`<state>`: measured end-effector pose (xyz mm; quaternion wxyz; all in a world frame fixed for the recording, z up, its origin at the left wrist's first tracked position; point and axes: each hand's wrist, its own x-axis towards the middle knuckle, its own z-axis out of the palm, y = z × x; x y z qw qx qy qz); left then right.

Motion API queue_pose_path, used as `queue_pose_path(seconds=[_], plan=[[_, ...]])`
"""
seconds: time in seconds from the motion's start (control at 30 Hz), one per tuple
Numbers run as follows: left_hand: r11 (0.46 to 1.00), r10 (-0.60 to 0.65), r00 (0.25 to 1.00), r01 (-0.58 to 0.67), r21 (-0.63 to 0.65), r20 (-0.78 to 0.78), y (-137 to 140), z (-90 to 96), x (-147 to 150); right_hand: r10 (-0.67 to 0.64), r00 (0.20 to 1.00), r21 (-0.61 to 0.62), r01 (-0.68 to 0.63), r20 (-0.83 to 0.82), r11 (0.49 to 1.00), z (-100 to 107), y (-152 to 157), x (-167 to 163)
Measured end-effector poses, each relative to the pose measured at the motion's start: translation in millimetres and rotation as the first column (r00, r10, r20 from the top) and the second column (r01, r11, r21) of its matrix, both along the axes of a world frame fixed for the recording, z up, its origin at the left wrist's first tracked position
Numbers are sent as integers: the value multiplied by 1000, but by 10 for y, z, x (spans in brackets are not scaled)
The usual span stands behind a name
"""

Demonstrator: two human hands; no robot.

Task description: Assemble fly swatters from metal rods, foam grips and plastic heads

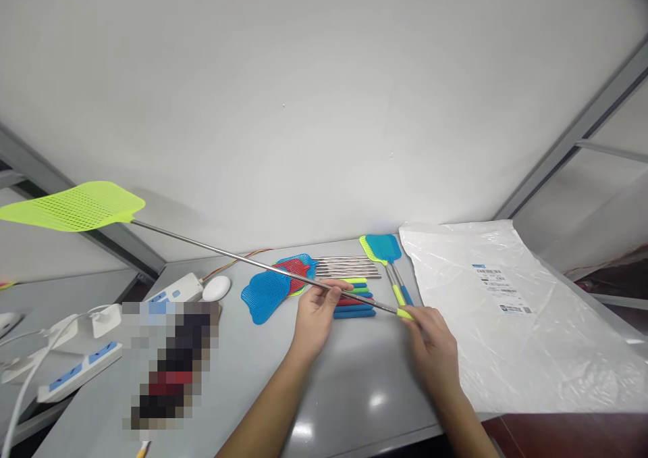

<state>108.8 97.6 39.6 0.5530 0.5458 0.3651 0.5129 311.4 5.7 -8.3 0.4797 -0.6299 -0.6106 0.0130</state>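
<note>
Your right hand [430,340] pinched the green fly swatter [75,207] by its handle, your left hand [316,309] curled fingers around its extended metal rod, swatter raised above the bench's [354,390] left side, spare swatters [273,289] near the back edge.

Pixelated block [169,363] hides item; handle hidden in right hand [435,350].

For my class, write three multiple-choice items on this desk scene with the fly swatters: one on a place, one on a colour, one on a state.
1. Where does the clear plastic bag lie?
A right of the hands
B under the power strip
C on the wall

2. What colour is the raised mesh swatter head?
A red
B lime green
C black

3. How is the metal telescopic rod?
A extended
B collapsed
C snapped

Answers: A, it covers the desk's right side; B, lime against the wall; A, it spans from the right hand past the left hand.
</note>
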Motion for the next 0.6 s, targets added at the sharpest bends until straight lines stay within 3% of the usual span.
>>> queue_pose_path(seconds=[0.2, 0.3, 0.47, 0.6], plan=[[975, 221, 960, -218, -37, 173, 53, 3, -88, 21, 1000, -1, -21, -2, 1000, -9, -28, 27], [957, 288, 948, -291, 2, 136, 87, 13, -136, 27, 1000, -5, -27, 1, 1000, -25, -38, 42], [942, 330, 943, -332, 47, 32, 113, 14, -198, 34, 999, -1, -34, 6, 999, -31, -39, 52], [966, 259, 957, -259, -23, 132, 109, 21, -216, 46, 999, -5, -46, 6, 999, -30, -32, 43]])
